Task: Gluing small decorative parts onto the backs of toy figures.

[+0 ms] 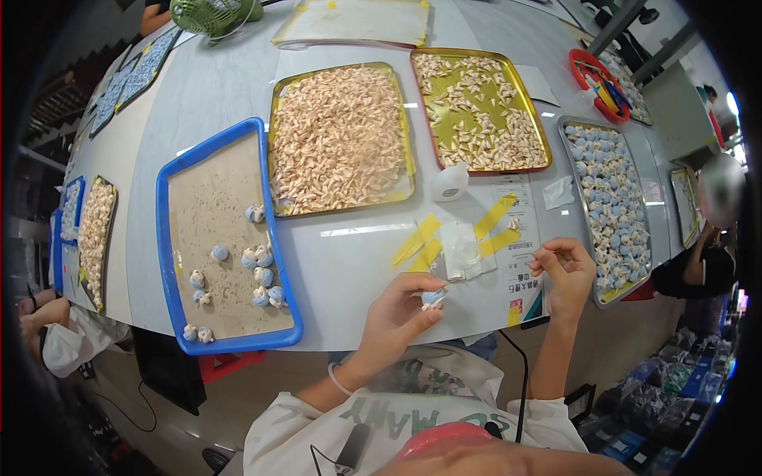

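Observation:
My left hand (394, 311) is closed on a small blue-and-white figurine (433, 298), held between thumb and fingers at the table's near edge. To the right, my right hand (567, 274) is raised with thumb and fingertips pinched together; whatever lies between them is too small to make out. Between and beyond the hands, a small clear pad with a round spot (463, 254) lies on the table among yellow tape strips (494, 216). Near it are a few small cream pieces (514, 225) and a white container (450, 183).
At left, a blue-rimmed tray (163, 238) holds several similar figurines. Beyond stand a tray (409, 186) heaped with cream pieces and a gold tray (444, 119) with more. A metal tray (585, 218) full of figurines and a red basket (573, 67) are at right.

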